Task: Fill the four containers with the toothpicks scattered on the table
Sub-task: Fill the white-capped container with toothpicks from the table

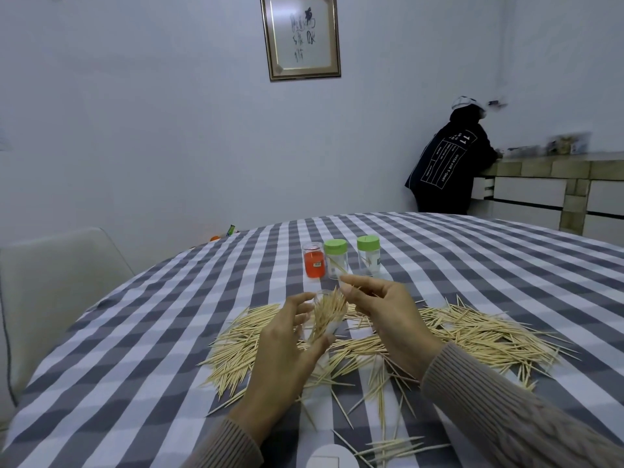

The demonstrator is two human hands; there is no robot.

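Observation:
My left hand grips a clear container, tilted, with a bundle of toothpicks sticking out of its mouth. My right hand hovers just right of it, fingers pinching a few toothpicks at the bundle's top. A wide heap of loose toothpicks covers the checked tablecloth under and around both hands. Behind them stand three more containers: a red one with a clear top and two clear ones with green lids.
A white round object lies at the table's near edge. A pale chair stands to the left. A person in a dark jacket leans on a counter at the back right. A framed picture hangs on the wall.

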